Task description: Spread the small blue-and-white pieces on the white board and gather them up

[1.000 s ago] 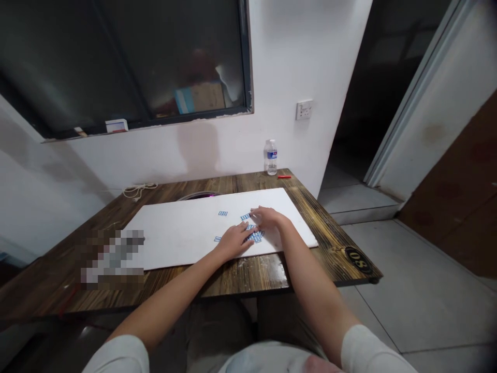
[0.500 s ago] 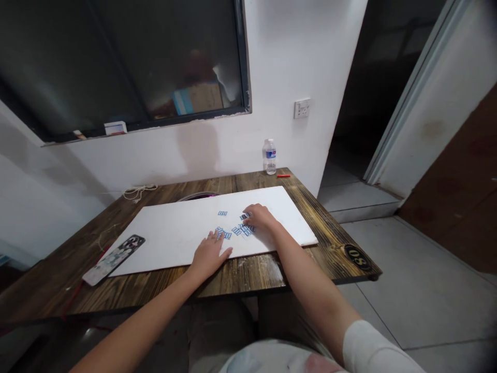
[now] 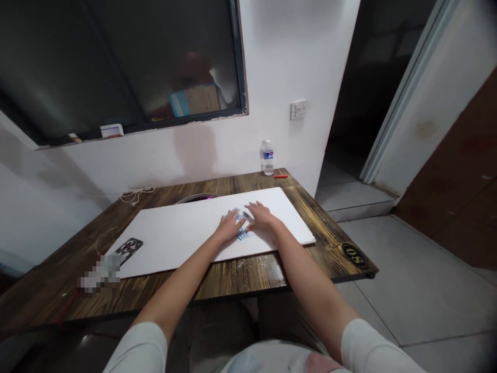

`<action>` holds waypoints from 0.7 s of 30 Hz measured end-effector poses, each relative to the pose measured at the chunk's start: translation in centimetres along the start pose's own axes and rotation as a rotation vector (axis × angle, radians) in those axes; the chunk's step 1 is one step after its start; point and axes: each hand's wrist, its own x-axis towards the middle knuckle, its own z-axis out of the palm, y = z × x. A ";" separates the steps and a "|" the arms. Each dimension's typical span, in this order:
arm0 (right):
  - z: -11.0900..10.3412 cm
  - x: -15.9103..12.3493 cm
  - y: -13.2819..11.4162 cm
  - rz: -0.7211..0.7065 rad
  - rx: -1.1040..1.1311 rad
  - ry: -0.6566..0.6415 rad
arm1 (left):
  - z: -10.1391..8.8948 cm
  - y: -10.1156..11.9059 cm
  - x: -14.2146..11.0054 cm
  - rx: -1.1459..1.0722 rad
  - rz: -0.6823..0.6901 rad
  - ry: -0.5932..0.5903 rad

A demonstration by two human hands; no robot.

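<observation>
Several small flat pieces with blue outlines lie in a cluster on a white board, partly hidden under my hands. My left hand rests on the cluster's left side, palm down, fingers apart. Just to its right, my right hand reaches over the board with fingers spread and curved around the cluster's right side. Between the two hands is a small dark spot near my right fingertips, too small to name. Neither hand visibly grips a piece.
A phone, partly pixelated, lies across the board's left corner. On the wooden table are a white cord, a water bottle and a red pen-like stick. A round object shows behind the board.
My left hand has moved right and forward over the pieces, close to my right hand. The pieces are drawn closer together. My right hand's fingers have spread.
</observation>
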 end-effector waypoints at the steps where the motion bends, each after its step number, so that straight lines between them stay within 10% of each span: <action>1: -0.1 0.1 0.1 0.012 0.015 0.018 | 0.0 0.4 -0.3 0.003 0.068 -0.027; 10: -2.6 0.2 1.0 0.143 0.137 0.315 | -0.1 -0.1 -5.8 0.084 0.388 -0.030; 15: -2.6 0.2 0.8 0.171 0.169 0.412 | -0.6 -2.3 -7.7 0.142 0.167 0.163; 21: -1.7 0.3 1.6 0.133 0.160 0.306 | -1.4 -0.5 -6.2 0.210 0.008 0.059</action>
